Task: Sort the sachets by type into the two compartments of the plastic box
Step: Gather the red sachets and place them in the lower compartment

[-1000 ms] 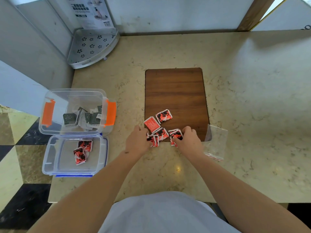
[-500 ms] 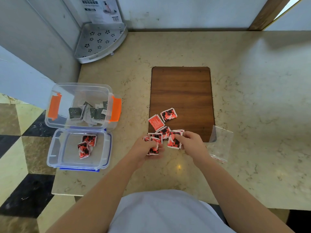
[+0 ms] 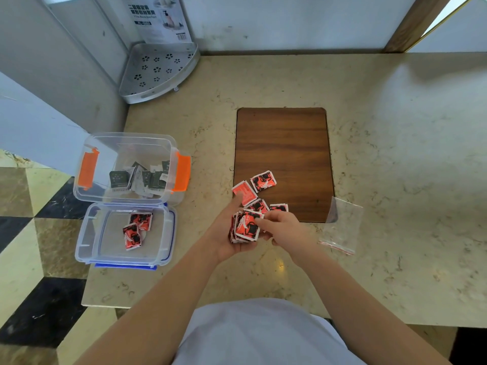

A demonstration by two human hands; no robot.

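Observation:
My left hand (image 3: 228, 233) is palm up and holds a stack of red-and-black sachets (image 3: 246, 225) near the front edge of the wooden board (image 3: 283, 146). My right hand (image 3: 283, 227) pinches the top sachet of that stack. Several more red sachets (image 3: 261, 184) lie loose on the board's front left corner. The clear plastic box (image 3: 126, 198) stands at the table's left edge. Its far compartment (image 3: 105, 146), with orange clips, holds dark green and white sachets (image 3: 139, 179). Its near compartment (image 3: 110, 251), blue-rimmed, holds two red sachets (image 3: 137, 229).
An empty clear zip bag (image 3: 342, 225) lies right of the board's front right corner. A perforated metal corner shelf (image 3: 158, 69) sits at the back left against the wall. The table's left edge drops to a tiled floor (image 3: 31, 259).
Both hands gathered red sachets from the board's front edge. My left hand turned palm up with a stack in it, and my right hand came onto the stack.

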